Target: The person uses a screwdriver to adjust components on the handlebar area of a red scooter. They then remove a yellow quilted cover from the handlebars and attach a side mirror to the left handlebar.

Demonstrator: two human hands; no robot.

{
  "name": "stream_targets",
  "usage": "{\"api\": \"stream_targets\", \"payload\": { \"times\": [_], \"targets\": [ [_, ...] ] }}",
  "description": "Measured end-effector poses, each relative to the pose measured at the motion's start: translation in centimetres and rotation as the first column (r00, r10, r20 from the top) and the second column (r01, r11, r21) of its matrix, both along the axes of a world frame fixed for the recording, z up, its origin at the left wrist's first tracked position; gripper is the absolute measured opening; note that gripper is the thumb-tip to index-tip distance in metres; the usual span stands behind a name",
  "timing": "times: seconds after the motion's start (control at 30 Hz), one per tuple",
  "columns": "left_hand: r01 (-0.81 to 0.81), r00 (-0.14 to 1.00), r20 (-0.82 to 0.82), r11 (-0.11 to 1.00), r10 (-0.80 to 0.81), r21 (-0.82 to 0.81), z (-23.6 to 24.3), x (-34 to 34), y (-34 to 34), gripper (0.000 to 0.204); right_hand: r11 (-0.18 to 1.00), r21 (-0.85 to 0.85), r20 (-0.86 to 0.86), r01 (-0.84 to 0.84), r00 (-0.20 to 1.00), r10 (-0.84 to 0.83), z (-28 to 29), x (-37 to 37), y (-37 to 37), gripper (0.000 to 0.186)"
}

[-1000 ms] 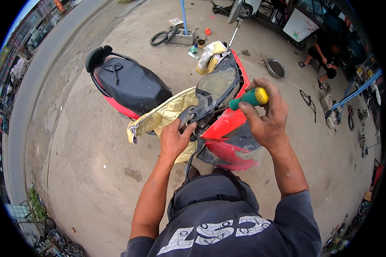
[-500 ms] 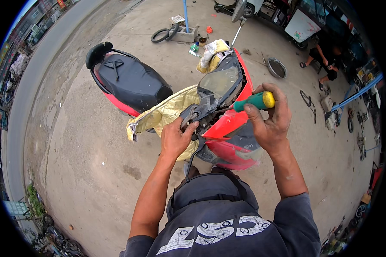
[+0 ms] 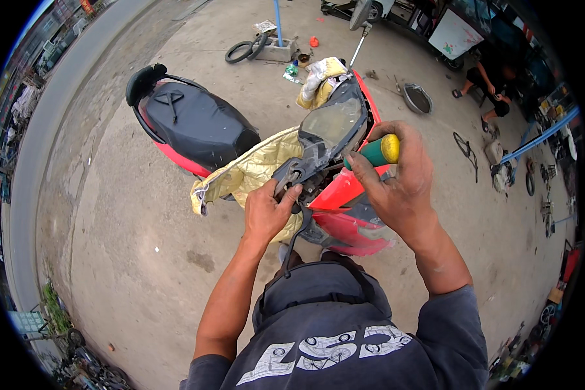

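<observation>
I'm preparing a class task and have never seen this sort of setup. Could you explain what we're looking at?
There is no machine arm here, only a person's two bare hands. A wide fisheye camera on their head looks down, so straight edges bend near the rim; left in the picture is their left. They stand at a red and black scooter with a yellow quilted cover. The right hand holds a green and yellow screwdriver; the left hand is at the handlebar, its exact grip unclear. On the ground beyond lie tyres and a basin.
</observation>
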State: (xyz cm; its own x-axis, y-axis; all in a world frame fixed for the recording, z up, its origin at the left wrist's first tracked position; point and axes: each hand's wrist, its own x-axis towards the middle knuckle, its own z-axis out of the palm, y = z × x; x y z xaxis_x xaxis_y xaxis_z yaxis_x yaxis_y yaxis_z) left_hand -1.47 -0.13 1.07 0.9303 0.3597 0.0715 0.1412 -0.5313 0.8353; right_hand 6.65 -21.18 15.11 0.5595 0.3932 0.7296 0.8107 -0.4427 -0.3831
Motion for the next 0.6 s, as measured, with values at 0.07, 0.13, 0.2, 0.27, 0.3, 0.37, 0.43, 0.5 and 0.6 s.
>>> {"api": "stream_targets", "payload": {
  "times": [0.07,0.13,0.2,0.27,0.3,0.37,0.43,0.5,0.6],
  "targets": [
    [0.006,1.000,0.003,1.000,-0.006,-0.012,-0.2,0.0,0.0,0.046,0.999,-0.008,-0.025,-0.047,0.999,0.047,0.1,0.4,0.9,0.052],
    [0.010,1.000,0.002,1.000,-0.010,-0.024,-0.2,0.0,0.1,0.045,0.997,0.010,-0.078,-0.074,0.994,0.074,0.1,0.6,1.7,0.054],
    [0.005,1.000,-0.002,0.999,-0.005,-0.037,-0.2,0.0,0.1,0.044,0.996,0.012,-0.122,-0.091,0.988,0.092,0.3,0.8,2.6,0.054],
    [0.005,1.000,-0.013,1.000,-0.005,-0.021,0.0,0.1,0.2,0.044,0.996,0.003,-0.158,-0.093,0.983,0.092,1.0,1.0,3.6,0.053],
    [0.004,1.000,-0.018,1.000,-0.004,-0.012,0.1,0.2,0.3,0.043,0.994,-0.021,-0.149,-0.107,0.983,0.103,1.0,1.5,3.9,0.052],
    [0.006,1.000,-0.030,1.000,-0.007,-0.031,0.5,0.2,0.1,0.043,0.989,-0.069,-0.132,-0.135,0.983,0.125,1.0,2.8,4.6,0.050],
    [0.002,1.000,-0.027,0.999,-0.003,-0.032,0.7,0.2,0.1,0.044,0.981,-0.078,-0.083,-0.179,0.982,0.172,1.4,3.7,5.4,0.049],
    [-0.008,1.000,-0.010,1.000,0.008,-0.021,0.7,0.1,0.2,0.046,0.974,-0.031,-0.122,-0.224,0.968,0.218,1.4,3.8,5.8,0.046],
    [-0.005,0.999,-0.034,1.000,0.005,0.022,0.7,0.1,0.1,0.046,0.949,0.190,-0.254,-0.251,0.922,0.294,0.9,3.5,5.7,0.036]
  ]
}}
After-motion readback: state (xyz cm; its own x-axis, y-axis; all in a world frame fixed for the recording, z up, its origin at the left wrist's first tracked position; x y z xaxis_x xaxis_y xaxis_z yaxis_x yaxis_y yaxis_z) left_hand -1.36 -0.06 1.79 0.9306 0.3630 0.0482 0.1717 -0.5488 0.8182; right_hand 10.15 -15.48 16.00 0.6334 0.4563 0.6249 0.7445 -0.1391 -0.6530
